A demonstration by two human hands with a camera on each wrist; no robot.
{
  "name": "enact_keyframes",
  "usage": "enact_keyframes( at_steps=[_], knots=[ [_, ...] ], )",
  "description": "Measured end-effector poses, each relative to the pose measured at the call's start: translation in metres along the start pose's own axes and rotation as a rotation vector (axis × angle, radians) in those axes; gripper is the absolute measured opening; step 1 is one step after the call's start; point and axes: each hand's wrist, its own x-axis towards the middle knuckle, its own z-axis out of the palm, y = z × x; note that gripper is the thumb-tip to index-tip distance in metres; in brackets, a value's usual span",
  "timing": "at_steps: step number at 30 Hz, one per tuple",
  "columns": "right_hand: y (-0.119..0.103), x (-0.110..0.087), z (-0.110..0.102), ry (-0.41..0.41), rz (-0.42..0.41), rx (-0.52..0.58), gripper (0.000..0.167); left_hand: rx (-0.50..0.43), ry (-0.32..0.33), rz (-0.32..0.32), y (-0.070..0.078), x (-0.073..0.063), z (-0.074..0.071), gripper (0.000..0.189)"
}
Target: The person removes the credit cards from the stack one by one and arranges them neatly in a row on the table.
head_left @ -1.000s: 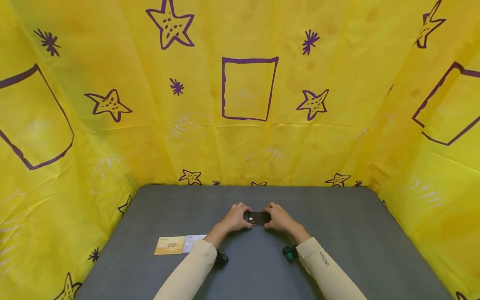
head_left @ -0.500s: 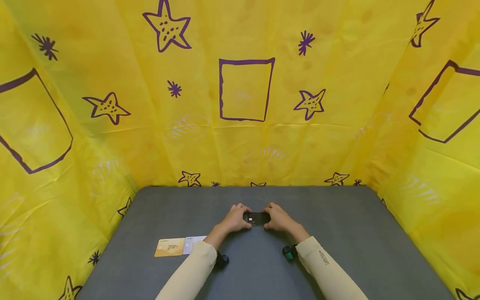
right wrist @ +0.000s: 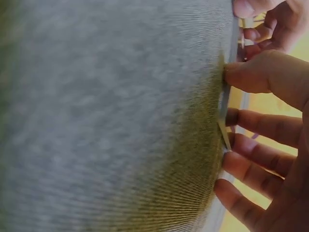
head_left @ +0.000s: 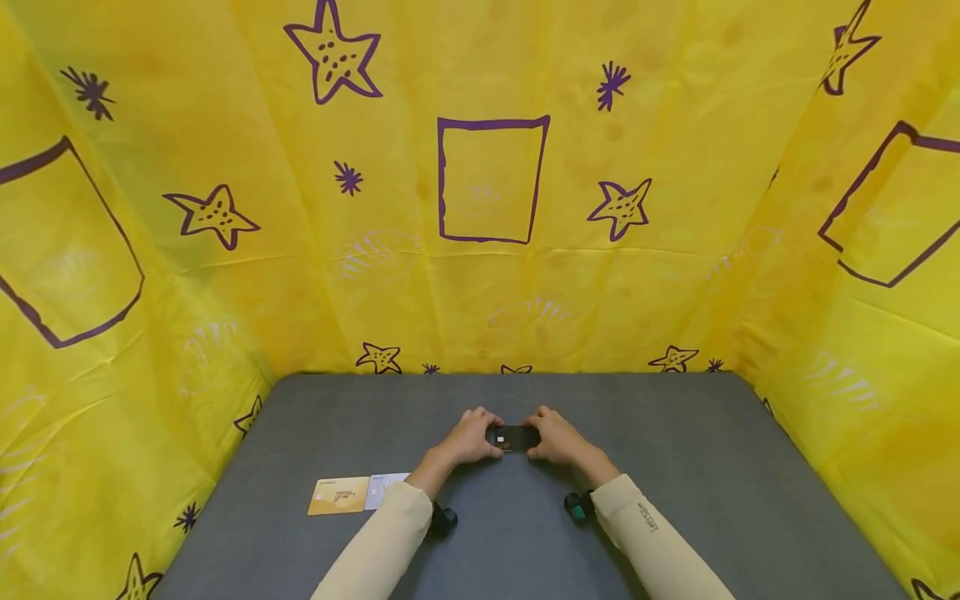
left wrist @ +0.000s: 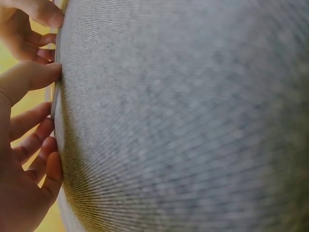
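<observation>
A black card [head_left: 516, 439] with a pale chip and the letters VIP lies flat at the middle of the table in the head view. My left hand [head_left: 472, 437] grips its left end, thumb at the near edge and fingers at the far edge. On the opposite end, my right hand [head_left: 558, 438] holds the card in the same way. In the left wrist view, the left hand [left wrist: 30, 140] has its thumb and fingertips down at the table surface. The right wrist view has the right hand [right wrist: 270, 130] low over the cloth, with the card nearly edge-on.
An orange-yellow card [head_left: 338, 496] lies on the grey table [head_left: 675, 467] at the left. A pale lavender card [head_left: 381, 490] adjoins it, partly hidden by the left sleeve [head_left: 375, 542]. Yellow curtains [head_left: 487, 308] with purple drawings enclose the back and sides.
The head view has shifted slightly, so the curtain and the loose cards appear a little displaced. Both hands stay at the black card's ends.
</observation>
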Motion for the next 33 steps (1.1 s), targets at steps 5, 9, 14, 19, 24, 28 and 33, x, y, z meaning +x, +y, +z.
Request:
enact_keyframes(
  at_steps=[5,9,14,19,24,28,33],
  knots=[
    [-0.001,0.001,-0.002,-0.018,-0.029,-0.052,0.045,0.025,-0.018,0.018,0.002,-0.001,-0.003,0.047],
    [-0.002,0.003,-0.004,-0.036,-0.026,-0.055,0.044,0.037,-0.021,0.055,0.004,-0.002,-0.006,0.046],
    [-0.002,0.004,-0.005,-0.037,-0.013,-0.056,0.045,0.030,-0.033,0.039,0.005,-0.001,-0.009,0.047],
    [-0.002,0.004,-0.008,-0.025,-0.020,-0.048,0.047,0.034,-0.032,0.035,0.004,0.001,-0.009,0.049],
    [-0.001,0.003,-0.009,-0.011,-0.036,-0.030,0.048,0.019,-0.025,0.030,0.006,-0.001,-0.012,0.050],
    [0.000,0.001,-0.011,0.005,-0.057,-0.025,0.049,0.021,-0.018,0.029,0.007,-0.002,-0.014,0.050],
    [0.002,-0.001,-0.012,0.022,-0.090,-0.031,0.049,0.025,-0.022,0.031,0.009,-0.002,-0.016,0.050]
  ],
)
